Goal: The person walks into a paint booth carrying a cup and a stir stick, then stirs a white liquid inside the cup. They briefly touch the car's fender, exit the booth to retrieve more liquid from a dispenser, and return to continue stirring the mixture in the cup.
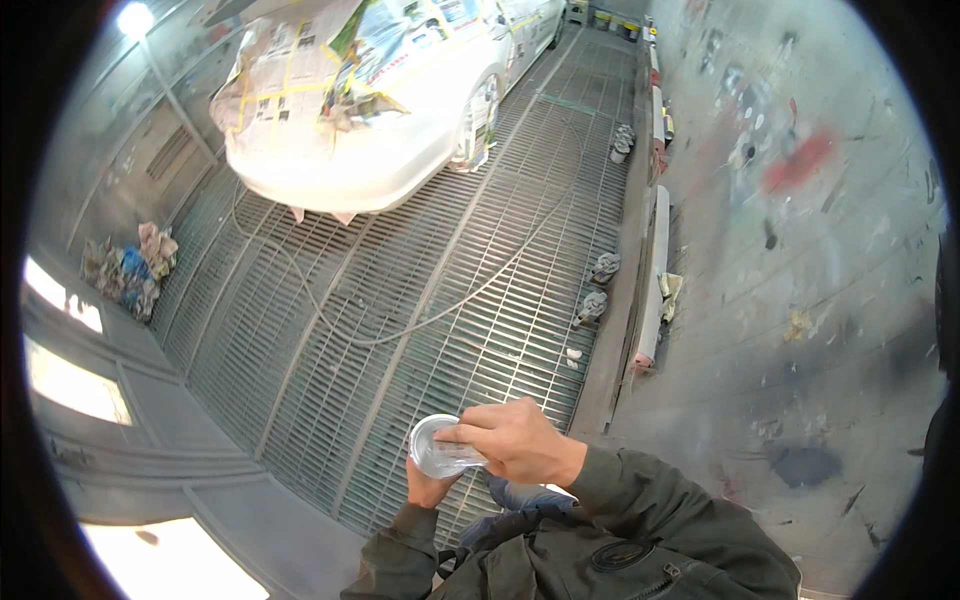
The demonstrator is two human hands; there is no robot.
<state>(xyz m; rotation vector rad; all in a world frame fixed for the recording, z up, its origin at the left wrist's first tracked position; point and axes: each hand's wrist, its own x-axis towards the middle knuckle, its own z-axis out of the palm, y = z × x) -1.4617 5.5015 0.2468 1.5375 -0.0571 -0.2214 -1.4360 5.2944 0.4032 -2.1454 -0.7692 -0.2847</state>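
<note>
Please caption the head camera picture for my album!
Left hand holding a cup, right hand over it, with a partly paper-covered white car ahead.

Floor (430,250): slatted metal, centre
Wall (850,330): grey, paint-spotted, right side
Panes (75,380): glowing white, lower left
Lamp (135,20): lit, upper left

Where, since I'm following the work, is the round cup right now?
In the head view, the cup is at lower centre, with the left hand below it and the right hand reaching over its rim from the right.
</note>
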